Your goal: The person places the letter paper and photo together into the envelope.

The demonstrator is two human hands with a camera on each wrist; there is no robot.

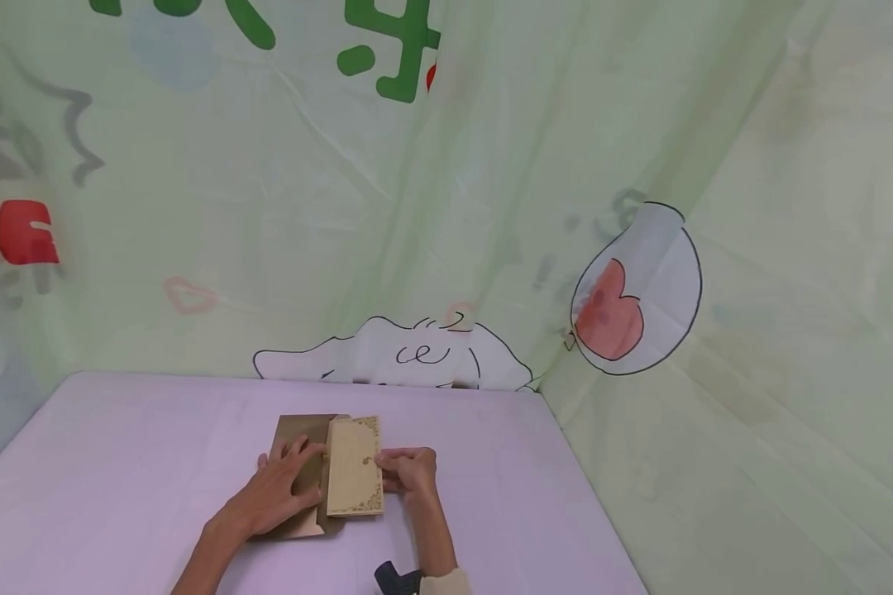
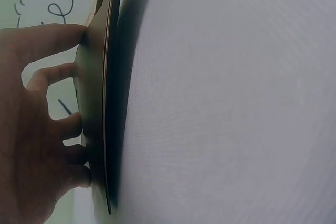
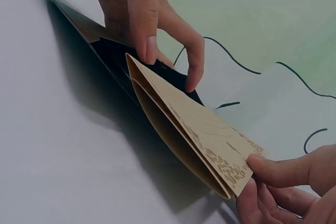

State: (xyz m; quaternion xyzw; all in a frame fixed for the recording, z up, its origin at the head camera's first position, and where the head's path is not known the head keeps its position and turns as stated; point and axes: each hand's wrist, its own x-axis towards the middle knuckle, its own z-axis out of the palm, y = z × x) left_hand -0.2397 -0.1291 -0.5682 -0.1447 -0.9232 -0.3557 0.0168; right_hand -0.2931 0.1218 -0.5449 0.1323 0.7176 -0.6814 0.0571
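Observation:
A brown paper envelope (image 1: 292, 426) lies on the table, partly under a cream folded card (image 1: 355, 479) with ornament printed at its corners. My left hand (image 1: 269, 492) rests on the envelope with its fingers spread, thumb and a fingertip close to the card's left edge. In the left wrist view, those fingertips press the envelope's upper face (image 2: 94, 93). My right hand (image 1: 412, 471) pinches the card's right edge between thumb and fingers. The right wrist view shows the card (image 3: 181, 111) tilted, its layers gaping at the near end, beside the envelope's dark opening.
The table (image 1: 141, 446) has a pale lilac cover. Behind it and to the right hangs a light green curtain (image 1: 327, 207) with printed letters and drawings. A black strap-like piece (image 1: 398, 578) sits at the right wrist, by a pale sleeve (image 1: 446, 582).

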